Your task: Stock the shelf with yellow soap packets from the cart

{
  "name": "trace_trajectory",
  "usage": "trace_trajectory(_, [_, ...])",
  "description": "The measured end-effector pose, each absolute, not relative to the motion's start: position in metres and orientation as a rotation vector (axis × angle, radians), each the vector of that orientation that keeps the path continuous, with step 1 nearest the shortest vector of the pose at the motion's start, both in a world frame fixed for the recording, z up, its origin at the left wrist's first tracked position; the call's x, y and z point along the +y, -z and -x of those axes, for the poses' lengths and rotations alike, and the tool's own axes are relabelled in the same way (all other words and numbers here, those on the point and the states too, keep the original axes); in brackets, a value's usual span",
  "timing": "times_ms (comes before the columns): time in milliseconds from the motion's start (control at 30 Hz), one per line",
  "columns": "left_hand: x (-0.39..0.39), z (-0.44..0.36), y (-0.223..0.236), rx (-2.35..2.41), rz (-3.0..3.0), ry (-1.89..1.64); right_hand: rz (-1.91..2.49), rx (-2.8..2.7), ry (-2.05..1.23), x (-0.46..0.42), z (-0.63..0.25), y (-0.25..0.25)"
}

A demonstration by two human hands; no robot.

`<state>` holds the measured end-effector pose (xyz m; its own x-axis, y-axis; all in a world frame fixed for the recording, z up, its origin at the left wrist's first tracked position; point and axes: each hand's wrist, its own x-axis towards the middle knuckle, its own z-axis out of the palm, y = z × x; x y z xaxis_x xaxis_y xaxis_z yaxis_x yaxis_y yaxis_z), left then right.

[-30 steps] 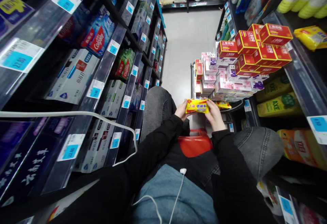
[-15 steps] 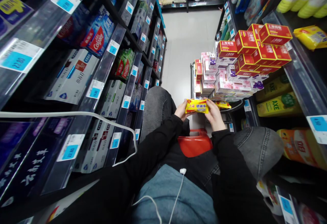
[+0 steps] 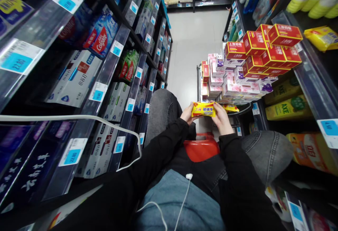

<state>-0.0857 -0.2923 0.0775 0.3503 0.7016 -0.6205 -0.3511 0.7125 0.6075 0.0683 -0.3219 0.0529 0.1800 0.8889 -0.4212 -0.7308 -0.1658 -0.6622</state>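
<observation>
A yellow wrapped bar of soap [image 3: 203,109] is held level between both hands, its printed label facing up toward me. My left hand [image 3: 188,114] grips its left end, and my right hand [image 3: 221,119] has the right end between thumb and fingers. Just beyond the right hand, another yellow packet [image 3: 231,108] lies at the foot of a stack of boxes. That stack has red soap boxes [image 3: 273,55] on top and pink-and-white boxes [image 3: 232,84] below. Under my hands is a red plastic stool [image 3: 202,148], between my knees.
Shelves of toothpaste boxes [image 3: 101,37] line the left side, with price tags along their edges. Bottles of yellow liquid [image 3: 290,108] fill the right shelves, where a yellow packet [image 3: 322,38] lies higher up. A white cable [image 3: 116,127] crosses from the left. Pale floor [image 3: 194,30] runs ahead.
</observation>
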Motion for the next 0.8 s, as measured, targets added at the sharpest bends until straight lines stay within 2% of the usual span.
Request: trace_trajectory(800, [-0.2918, 0.0863, -0.0762, 0.997, -0.41, -0.707, 0.967, -0.233, -1.447, -0.3219, -0.0687, -0.051])
